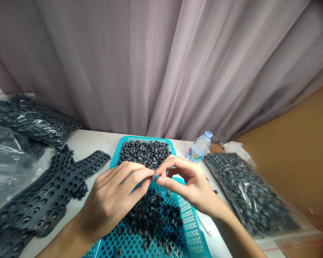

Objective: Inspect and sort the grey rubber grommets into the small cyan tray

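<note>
A small dark rubber ring [155,176] with a hole in its middle is pinched between the fingertips of both hands. My left hand [118,190] holds its left side, thumb and fingers closed. From the right, my right hand [185,179] grips it between thumb and index finger. Below the hands lies a turquoise plastic basket [192,222] with loose black rubber pieces [148,211] scattered in it. Behind it, a second turquoise basket [123,139] is heaped with similar black pieces [142,152]. My hands cover part of both baskets.
Black rubber sheets with rows of round holes [51,193] lie at left. Clear bags of black pieces sit at the back left [29,118] and on the right [255,193]. A water bottle [199,147] stands behind my right hand. A grey curtain [150,64] hangs behind the table.
</note>
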Action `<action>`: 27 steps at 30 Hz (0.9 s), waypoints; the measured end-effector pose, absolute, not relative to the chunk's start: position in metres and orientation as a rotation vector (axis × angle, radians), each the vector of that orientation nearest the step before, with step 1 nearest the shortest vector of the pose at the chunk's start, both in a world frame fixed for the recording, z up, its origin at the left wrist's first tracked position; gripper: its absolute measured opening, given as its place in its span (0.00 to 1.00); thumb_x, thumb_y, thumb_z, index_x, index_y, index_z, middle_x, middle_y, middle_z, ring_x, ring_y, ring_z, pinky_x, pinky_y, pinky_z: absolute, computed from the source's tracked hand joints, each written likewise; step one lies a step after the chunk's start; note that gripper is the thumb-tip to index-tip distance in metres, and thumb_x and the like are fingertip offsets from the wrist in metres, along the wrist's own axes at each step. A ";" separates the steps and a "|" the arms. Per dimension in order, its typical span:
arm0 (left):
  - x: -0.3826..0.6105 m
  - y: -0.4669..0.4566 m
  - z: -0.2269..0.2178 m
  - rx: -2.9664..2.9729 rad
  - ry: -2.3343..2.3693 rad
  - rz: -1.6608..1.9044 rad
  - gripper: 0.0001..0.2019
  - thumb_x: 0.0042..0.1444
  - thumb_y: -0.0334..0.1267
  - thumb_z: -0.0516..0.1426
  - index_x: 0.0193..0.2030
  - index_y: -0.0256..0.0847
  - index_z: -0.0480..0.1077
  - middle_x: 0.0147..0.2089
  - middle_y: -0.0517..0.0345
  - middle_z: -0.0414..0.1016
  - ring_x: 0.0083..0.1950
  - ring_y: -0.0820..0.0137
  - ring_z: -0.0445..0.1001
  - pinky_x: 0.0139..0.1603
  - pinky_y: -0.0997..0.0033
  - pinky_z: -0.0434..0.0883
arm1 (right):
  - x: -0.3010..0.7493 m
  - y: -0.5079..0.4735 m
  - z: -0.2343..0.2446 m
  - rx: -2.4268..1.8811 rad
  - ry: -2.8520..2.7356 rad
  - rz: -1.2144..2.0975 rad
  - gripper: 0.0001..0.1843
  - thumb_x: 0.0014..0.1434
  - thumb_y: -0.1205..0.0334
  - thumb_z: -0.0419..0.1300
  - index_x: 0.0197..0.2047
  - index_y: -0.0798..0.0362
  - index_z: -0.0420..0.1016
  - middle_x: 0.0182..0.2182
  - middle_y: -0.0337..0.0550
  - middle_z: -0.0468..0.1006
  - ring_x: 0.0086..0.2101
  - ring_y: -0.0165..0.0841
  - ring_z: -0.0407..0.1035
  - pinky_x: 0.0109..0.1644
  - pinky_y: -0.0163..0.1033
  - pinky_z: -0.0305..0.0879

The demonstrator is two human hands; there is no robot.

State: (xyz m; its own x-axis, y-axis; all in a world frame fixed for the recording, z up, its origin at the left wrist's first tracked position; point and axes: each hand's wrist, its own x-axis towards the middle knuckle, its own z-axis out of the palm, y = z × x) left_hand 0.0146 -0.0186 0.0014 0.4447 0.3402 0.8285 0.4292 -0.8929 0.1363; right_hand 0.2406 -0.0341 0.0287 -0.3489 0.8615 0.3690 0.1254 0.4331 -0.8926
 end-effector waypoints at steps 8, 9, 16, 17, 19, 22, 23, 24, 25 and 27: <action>0.018 -0.021 0.001 -2.691 -0.793 -1.554 0.13 0.66 0.27 0.63 0.54 0.42 0.71 0.46 0.58 0.81 0.47 0.70 0.80 0.50 0.69 0.79 | 0.243 -0.034 0.027 -0.866 -1.745 1.024 0.06 0.66 0.57 0.70 0.42 0.51 0.84 0.37 0.43 0.80 0.36 0.33 0.72 0.34 0.36 0.70; 0.018 -0.021 0.001 -2.690 -0.778 -1.553 0.12 0.66 0.27 0.63 0.53 0.42 0.71 0.45 0.58 0.81 0.47 0.70 0.80 0.50 0.69 0.78 | 0.242 -0.034 0.027 -0.869 -1.737 1.032 0.06 0.66 0.57 0.70 0.42 0.51 0.84 0.37 0.43 0.80 0.36 0.32 0.72 0.33 0.36 0.70; 0.018 -0.021 0.003 -2.704 -0.778 -1.575 0.12 0.66 0.27 0.63 0.53 0.42 0.72 0.46 0.59 0.81 0.47 0.72 0.80 0.50 0.71 0.78 | 0.243 -0.032 0.026 -0.824 -1.702 1.045 0.06 0.65 0.58 0.71 0.41 0.51 0.84 0.35 0.41 0.79 0.34 0.31 0.72 0.32 0.34 0.70; 0.018 -0.021 0.003 -2.705 -0.790 -1.574 0.13 0.66 0.27 0.63 0.54 0.42 0.72 0.46 0.59 0.81 0.47 0.72 0.80 0.50 0.71 0.78 | 0.243 -0.032 0.026 -0.826 -1.706 1.041 0.05 0.66 0.59 0.71 0.41 0.51 0.84 0.36 0.42 0.80 0.34 0.31 0.72 0.32 0.34 0.70; 0.019 -0.022 0.002 -2.703 -0.813 -1.569 0.13 0.66 0.27 0.64 0.55 0.42 0.72 0.46 0.59 0.81 0.47 0.72 0.80 0.51 0.71 0.78 | 0.245 -0.032 0.026 -0.833 -1.717 1.027 0.05 0.66 0.59 0.70 0.43 0.51 0.84 0.36 0.42 0.80 0.35 0.31 0.73 0.33 0.34 0.71; 0.019 -0.022 0.001 -2.693 -0.827 -1.571 0.12 0.66 0.28 0.63 0.54 0.43 0.73 0.46 0.58 0.82 0.47 0.71 0.80 0.50 0.70 0.78 | 0.245 -0.032 0.027 -0.838 -1.725 1.010 0.05 0.67 0.59 0.70 0.42 0.51 0.84 0.36 0.42 0.79 0.35 0.31 0.73 0.33 0.34 0.71; 0.019 -0.022 0.000 -2.688 -0.829 -1.576 0.12 0.67 0.28 0.63 0.54 0.43 0.73 0.46 0.58 0.82 0.46 0.71 0.80 0.50 0.69 0.78 | 0.245 -0.033 0.027 -0.838 -1.724 1.007 0.05 0.67 0.59 0.70 0.42 0.51 0.84 0.36 0.42 0.79 0.35 0.31 0.72 0.33 0.34 0.71; 0.019 -0.021 0.000 -2.683 -0.832 -1.582 0.12 0.67 0.29 0.63 0.54 0.43 0.73 0.46 0.58 0.82 0.46 0.70 0.80 0.49 0.69 0.79 | 0.245 -0.033 0.028 -0.839 -1.721 1.006 0.05 0.67 0.59 0.70 0.41 0.51 0.84 0.36 0.42 0.79 0.35 0.31 0.72 0.33 0.34 0.71; 0.019 -0.021 0.000 -2.683 -0.839 -1.585 0.11 0.67 0.30 0.63 0.54 0.43 0.73 0.45 0.58 0.82 0.45 0.70 0.80 0.49 0.68 0.79 | 0.245 -0.033 0.028 -0.841 -1.717 1.008 0.06 0.66 0.58 0.70 0.41 0.52 0.84 0.35 0.42 0.79 0.34 0.31 0.72 0.33 0.34 0.71; 0.019 -0.021 0.000 -2.692 -0.856 -1.598 0.11 0.67 0.30 0.63 0.54 0.44 0.73 0.45 0.59 0.82 0.43 0.70 0.80 0.47 0.69 0.79 | 0.245 -0.033 0.027 -0.849 -1.711 1.016 0.07 0.66 0.58 0.71 0.40 0.52 0.83 0.35 0.41 0.79 0.34 0.31 0.72 0.33 0.34 0.71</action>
State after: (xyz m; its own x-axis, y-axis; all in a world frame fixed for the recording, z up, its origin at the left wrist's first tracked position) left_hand 0.0192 -0.0211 0.0001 0.3776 0.4876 0.7872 0.3851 -0.8558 0.3454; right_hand 0.2453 -0.0326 0.0267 -0.3185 0.8732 0.3690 0.0937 0.4163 -0.9044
